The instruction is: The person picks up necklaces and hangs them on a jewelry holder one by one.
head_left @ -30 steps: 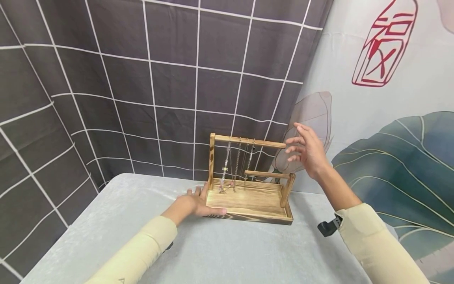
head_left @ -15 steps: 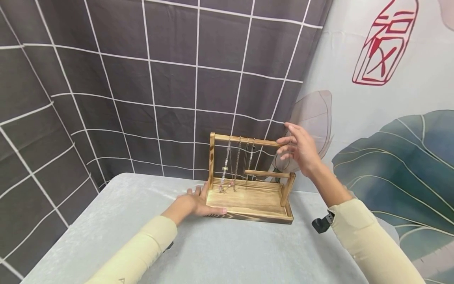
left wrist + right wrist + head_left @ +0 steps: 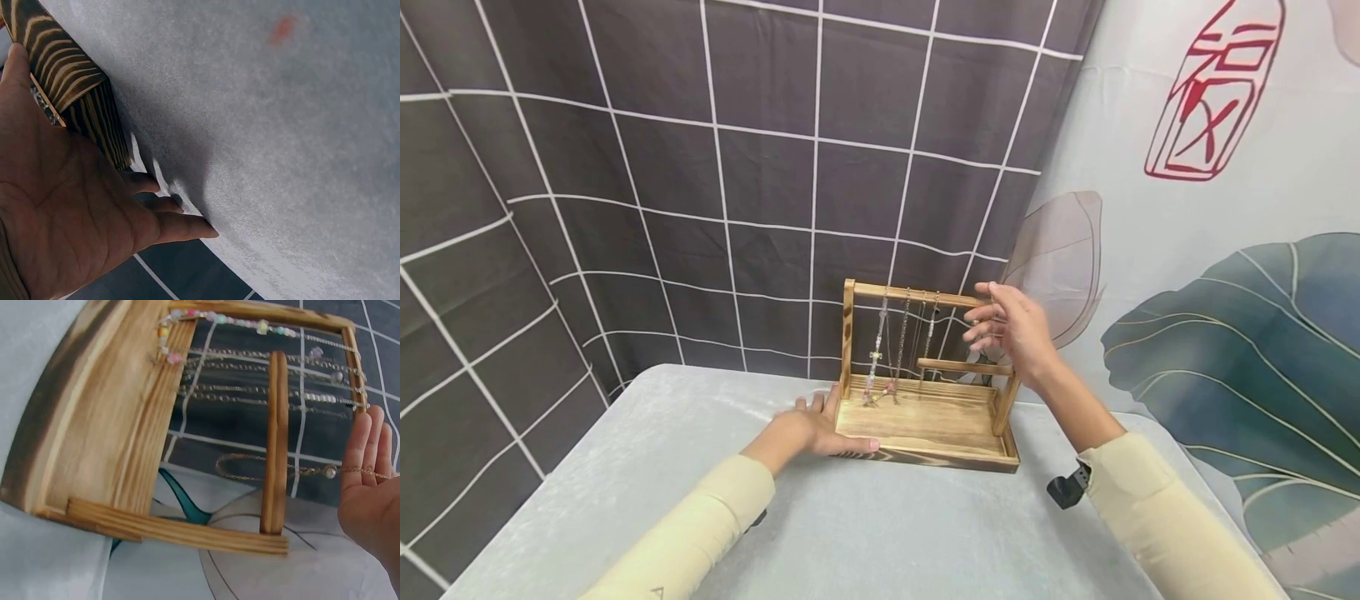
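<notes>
A wooden jewelry stand (image 3: 925, 421), a tray with a tall bar and a shorter one above it, stands on the table. My left hand (image 3: 808, 429) rests against its left end, thumb along the front edge, other fingers extended behind; the left wrist view shows the palm (image 3: 75, 212) beside the dark-striped corner. Several necklaces (image 3: 877, 354) hang from the tall bar, one with pastel beads (image 3: 250, 325). My right hand (image 3: 1011, 329) is at the bar's right end. A fine gold chain necklace (image 3: 312, 470) with a pearl runs across its fingers, pinched at fingertips partly hidden.
The pale cloth-covered table (image 3: 865, 533) extends in front of the stand. A dark gridded curtain (image 3: 760, 183) hangs close behind it, and a white printed curtain (image 3: 1135, 250) is at the right.
My right hand has moved left and slightly down, from beyond the tall bar's right end to over it. The left hand and stand have stayed in place.
</notes>
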`<state>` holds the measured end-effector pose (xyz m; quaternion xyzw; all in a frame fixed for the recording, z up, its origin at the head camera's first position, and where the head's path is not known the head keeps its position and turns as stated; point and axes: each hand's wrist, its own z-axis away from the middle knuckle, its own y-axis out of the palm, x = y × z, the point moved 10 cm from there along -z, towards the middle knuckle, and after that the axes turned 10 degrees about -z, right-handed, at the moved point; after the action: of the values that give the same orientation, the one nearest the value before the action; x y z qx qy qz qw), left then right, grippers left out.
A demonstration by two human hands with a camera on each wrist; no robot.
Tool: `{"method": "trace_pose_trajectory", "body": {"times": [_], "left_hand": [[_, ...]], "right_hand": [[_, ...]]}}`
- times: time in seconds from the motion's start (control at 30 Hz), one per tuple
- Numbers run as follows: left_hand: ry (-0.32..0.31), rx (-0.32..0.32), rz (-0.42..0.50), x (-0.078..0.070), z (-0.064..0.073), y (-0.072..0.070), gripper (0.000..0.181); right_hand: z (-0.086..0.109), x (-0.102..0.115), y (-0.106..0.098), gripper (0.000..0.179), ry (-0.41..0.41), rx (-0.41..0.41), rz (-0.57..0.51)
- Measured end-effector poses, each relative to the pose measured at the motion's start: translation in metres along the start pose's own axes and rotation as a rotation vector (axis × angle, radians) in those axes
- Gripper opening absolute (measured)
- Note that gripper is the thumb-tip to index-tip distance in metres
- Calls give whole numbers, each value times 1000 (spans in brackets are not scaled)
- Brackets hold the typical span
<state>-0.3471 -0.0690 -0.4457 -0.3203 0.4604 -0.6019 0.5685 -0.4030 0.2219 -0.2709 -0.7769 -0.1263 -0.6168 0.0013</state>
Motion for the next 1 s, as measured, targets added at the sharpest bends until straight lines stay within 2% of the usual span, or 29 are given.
{"method": "trace_pose_trajectory", "body": {"times": [0.2,0.43,0.63,0.77,1.0], "left_hand": [[-1,4,-1,0,0,1,141],[1,5,-3,1,-1,1,141],[2,14,-7,1,-2,1,141],[6,19,-5,1,-1,1,141],[13,16,-3,0,-1,1,141]], "right_hand": [[3,-10,9,47,2,-9,-43],[5,-16,17,41,-22,-7,-1],[4,-20,24,48,-48,-17,13],[3,-23,27,46,-56,-27,27],[4,-25,37,45,-76,3,30]]}}
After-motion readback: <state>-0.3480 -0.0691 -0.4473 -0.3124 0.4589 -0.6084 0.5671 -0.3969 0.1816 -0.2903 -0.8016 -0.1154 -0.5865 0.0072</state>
